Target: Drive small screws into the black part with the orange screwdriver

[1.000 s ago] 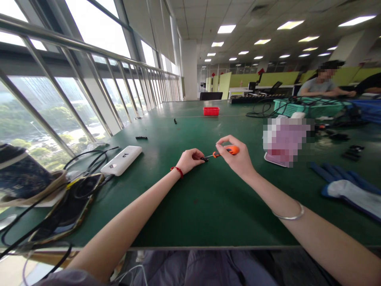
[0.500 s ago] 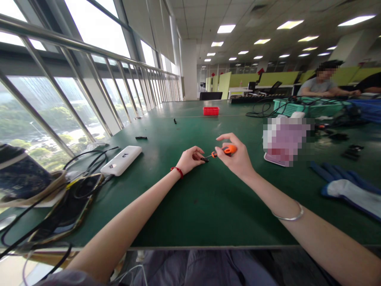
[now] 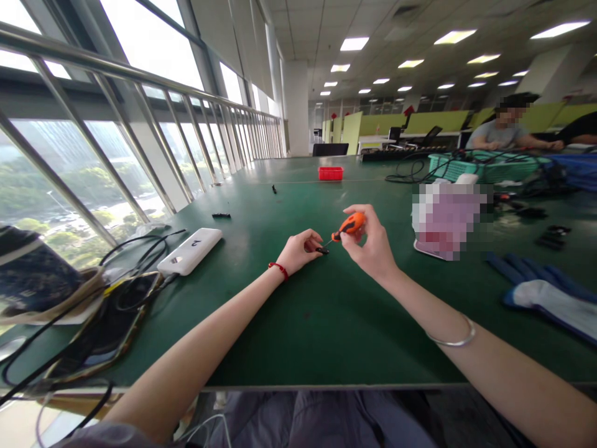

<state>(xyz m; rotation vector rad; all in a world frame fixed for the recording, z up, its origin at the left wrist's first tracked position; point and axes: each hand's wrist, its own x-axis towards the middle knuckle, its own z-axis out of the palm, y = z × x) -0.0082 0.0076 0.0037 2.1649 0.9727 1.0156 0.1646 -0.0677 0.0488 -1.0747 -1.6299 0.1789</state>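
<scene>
My left hand rests on the green table with its fingers pinched on a small black part. My right hand is closed around an orange-handled screwdriver. The screwdriver is tilted, handle up, and its thin tip points down-left onto the small black part. The two hands are close together near the table's middle.
A white power bank, a phone and black cables lie at the left. Blue and white gloves lie at the right. A red bin and small black parts sit farther back. A seated person works at the far right.
My right hand has tipped the screwdriver from nearly level to handle-up, with its tip staying on the small black part. My left hand has barely moved.
</scene>
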